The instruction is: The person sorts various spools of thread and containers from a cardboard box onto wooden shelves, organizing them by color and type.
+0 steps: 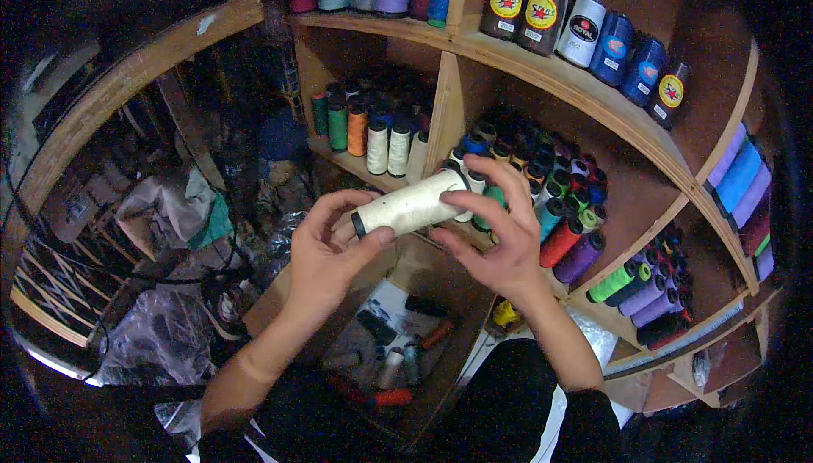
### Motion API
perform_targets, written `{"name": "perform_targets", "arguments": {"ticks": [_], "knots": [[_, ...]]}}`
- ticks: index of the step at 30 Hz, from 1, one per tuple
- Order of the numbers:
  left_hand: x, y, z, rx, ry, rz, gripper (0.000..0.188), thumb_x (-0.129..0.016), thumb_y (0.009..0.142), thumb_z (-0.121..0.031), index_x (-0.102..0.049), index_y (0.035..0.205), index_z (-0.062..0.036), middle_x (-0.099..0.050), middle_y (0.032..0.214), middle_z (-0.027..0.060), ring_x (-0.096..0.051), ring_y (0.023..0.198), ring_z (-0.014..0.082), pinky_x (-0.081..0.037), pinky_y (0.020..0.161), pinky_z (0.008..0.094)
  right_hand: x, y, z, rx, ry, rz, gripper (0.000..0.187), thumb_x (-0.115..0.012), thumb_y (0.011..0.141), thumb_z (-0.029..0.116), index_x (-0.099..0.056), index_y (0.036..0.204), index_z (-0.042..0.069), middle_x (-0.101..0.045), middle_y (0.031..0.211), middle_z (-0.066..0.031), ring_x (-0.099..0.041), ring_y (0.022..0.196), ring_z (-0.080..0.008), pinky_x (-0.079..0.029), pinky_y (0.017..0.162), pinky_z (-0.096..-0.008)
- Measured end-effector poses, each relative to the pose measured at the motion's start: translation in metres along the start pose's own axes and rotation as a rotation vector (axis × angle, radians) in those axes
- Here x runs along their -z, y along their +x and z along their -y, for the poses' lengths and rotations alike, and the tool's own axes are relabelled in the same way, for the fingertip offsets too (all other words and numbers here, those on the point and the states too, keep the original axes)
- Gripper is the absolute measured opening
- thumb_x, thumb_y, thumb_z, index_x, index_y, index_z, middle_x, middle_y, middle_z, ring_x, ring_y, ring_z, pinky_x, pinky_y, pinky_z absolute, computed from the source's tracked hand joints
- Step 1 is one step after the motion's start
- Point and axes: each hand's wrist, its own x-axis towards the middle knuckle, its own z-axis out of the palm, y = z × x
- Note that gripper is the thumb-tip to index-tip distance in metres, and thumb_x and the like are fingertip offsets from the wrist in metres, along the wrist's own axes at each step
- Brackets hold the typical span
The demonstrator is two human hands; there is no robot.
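A cream-coloured spool of thread (pixel 411 203) with black end rims lies tilted between my two hands, its right end higher. My left hand (pixel 334 239) is closed round its lower left end, the thumb underneath near the black rim. At the upper right end my right hand (pixel 500 230) has its fingers curved over the spool, fingertips touching the thread, while its thumb stands a little apart below. Behind the spool, upright white spools (pixel 398 148) stand on a shelf beside an orange spool (pixel 356 131) and green ones.
Wooden shelves (pixel 542 61) curve across the back and right, holding many thread spools. Piled spools (pixel 563 243) lie behind my right hand. Below my hands, an open compartment holds loose spools (pixel 394 397). Clear plastic wrapping (pixel 161 336) and a cloth bag (pixel 165 213) crowd the left.
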Motion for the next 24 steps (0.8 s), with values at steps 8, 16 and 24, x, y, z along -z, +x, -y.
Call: {"name": "perform_targets", "arguments": {"ticks": [8,16,24], "knots": [[-0.003,-0.002,-0.007,0.178,0.005,0.018,0.039,-0.069,0.075,-0.002,-0.049,0.108,0.0039,-0.055,0.108,0.0113,-0.057,0.096,0.0168,-0.049,0.083,0.0270,-0.004,-0.012,-0.012,0.304,-0.174,-0.012,0.030,-0.072,0.063,0.011,-0.064,0.092,0.011,-0.058,0.106,-0.0056,-0.053,0.099,-0.0250,-0.042,0.079,-0.0399],[-0.007,-0.004,-0.007,0.098,-0.011,-0.002,0.037,-0.070,0.076,-0.004,-0.050,0.106,0.0034,-0.054,0.107,0.0107,-0.056,0.098,0.0163,-0.049,0.081,0.0266,-0.007,-0.009,-0.003,0.034,0.084,-0.184,0.015,-0.064,0.075,0.004,-0.057,0.087,0.005,-0.059,0.092,-0.0095,-0.056,0.090,-0.0285,-0.043,0.082,-0.0384],[-0.001,0.000,0.001,-0.022,0.088,0.032,0.037,-0.069,0.075,-0.001,-0.050,0.106,0.0024,-0.054,0.108,0.0106,-0.054,0.102,0.0172,-0.047,0.084,0.0276,0.022,-0.019,-0.018,-0.247,0.160,-0.142,0.014,-0.061,0.078,0.005,-0.055,0.089,-0.001,-0.058,0.092,-0.0128,-0.056,0.088,-0.0251,-0.045,0.077,-0.0323]]}}
